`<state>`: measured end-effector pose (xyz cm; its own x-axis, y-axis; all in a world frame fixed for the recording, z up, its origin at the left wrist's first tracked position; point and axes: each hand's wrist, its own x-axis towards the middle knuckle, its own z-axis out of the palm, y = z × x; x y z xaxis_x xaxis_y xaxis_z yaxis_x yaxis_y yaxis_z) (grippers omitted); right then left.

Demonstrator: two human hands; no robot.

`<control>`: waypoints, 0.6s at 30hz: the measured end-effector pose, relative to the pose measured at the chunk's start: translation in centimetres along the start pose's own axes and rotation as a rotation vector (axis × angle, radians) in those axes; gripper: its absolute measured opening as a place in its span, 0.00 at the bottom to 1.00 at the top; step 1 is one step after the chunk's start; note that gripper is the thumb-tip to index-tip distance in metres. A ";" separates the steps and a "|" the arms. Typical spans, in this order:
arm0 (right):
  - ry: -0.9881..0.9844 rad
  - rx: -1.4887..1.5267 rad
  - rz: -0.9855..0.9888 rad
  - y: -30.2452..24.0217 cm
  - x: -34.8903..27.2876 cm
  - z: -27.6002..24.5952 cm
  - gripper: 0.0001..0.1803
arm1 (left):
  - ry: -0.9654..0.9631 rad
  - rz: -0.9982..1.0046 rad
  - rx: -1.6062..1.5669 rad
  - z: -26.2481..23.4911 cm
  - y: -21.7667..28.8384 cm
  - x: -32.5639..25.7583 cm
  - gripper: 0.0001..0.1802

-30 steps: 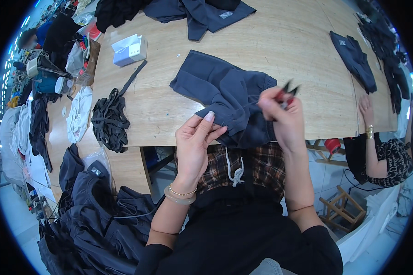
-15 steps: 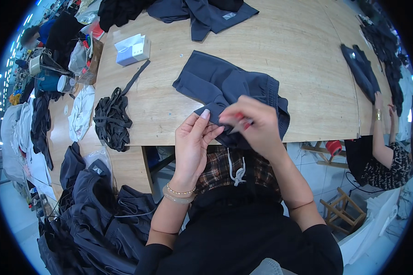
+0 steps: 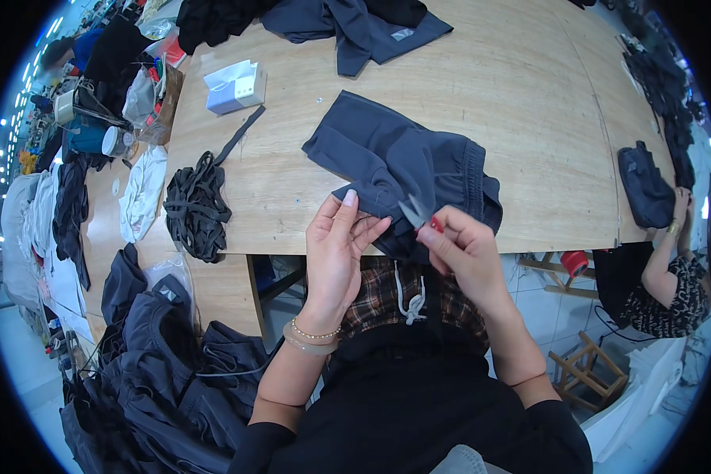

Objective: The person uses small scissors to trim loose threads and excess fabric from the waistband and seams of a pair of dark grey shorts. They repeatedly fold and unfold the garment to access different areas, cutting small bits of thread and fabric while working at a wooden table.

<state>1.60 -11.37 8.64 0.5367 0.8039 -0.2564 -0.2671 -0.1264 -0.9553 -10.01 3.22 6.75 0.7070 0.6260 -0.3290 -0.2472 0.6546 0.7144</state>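
Note:
A dark blue-grey garment with a gathered elastic waistband, apparently shorts or trousers [image 3: 419, 150], lies across the table's near edge. My left hand [image 3: 337, 237] pinches a hem corner of it between thumb and fingers. In my right hand [image 3: 466, 249] is a small pair of red-handled thread snips [image 3: 420, 215], closed in my fingers. Their metal blades stand apart and point up and left, over the cloth just right of my left fingertips. A thin loose thread seems to show on the cloth near them.
A tangle of dark straps [image 3: 197, 205] and a tissue box [image 3: 237, 87] occupy the table's left side. More dark garments [image 3: 154, 371] are heaped at lower left, others [image 3: 355, 31] at the far edge. Another person's hands [image 3: 679, 209] handle a dark garment at right; a wooden stool [image 3: 588, 367] stands below.
My right hand has drawn back slightly right and down from the left fingertips, so the snips show clearly. My left hand keeps its pinch. The other person's garment is now folded shorter.

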 end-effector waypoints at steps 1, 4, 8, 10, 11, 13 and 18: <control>-0.017 0.005 0.025 0.3 -0.3 -0.1 0.10 | -0.005 -0.001 0.006 0.1 0.0 0.1 0.12; 0.004 -0.006 0.017 0.9 -0.1 0.3 0.10 | -0.013 -0.003 0.026 0.6 0.2 0.1 0.12; 0.009 -0.025 -0.007 1.1 0.1 0.2 0.10 | -0.016 0.000 0.038 0.7 0.2 -0.1 0.12; 0.000 -0.011 0.010 0.9 0.2 0.2 0.10 | -0.014 -0.001 0.040 0.7 0.1 -0.1 0.13; -0.006 0.004 0.014 0.8 0.3 0.2 0.09 | -0.009 -0.004 0.043 0.8 0.2 -0.2 0.13; -0.014 0.033 0.018 0.5 0.5 0.3 0.09 | -0.005 -0.009 0.048 0.8 0.1 -0.2 0.13; 0.122 0.136 -0.362 1.1 2.2 0.3 0.08 | -0.002 -0.004 0.061 0.4 0.1 -0.1 0.13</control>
<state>2.26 -9.62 7.06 0.7046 0.7062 0.0699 -0.1419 0.2368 -0.9611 -9.85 3.07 7.09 0.7094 0.6224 -0.3308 -0.2038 0.6304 0.7490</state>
